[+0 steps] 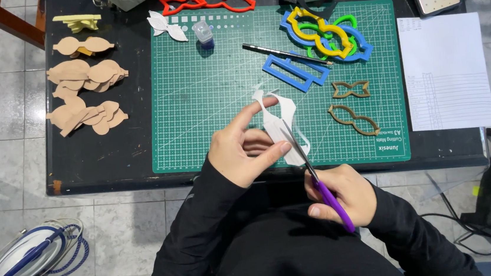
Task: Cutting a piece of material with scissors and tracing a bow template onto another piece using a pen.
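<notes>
While left hand (240, 150) pinches white cutout (277, 123), scissors (314, 179) cut.

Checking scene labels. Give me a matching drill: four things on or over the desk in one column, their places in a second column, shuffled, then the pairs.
Things:
1. scissors
2. white sheet
3. tan cutouts
4. paper page

Places:
A. left side of the desk, off the mat
B. in the right hand
C. right of the green mat
D. pinched in the left hand

Pairs: 1-B, 2-D, 3-A, 4-C
</notes>
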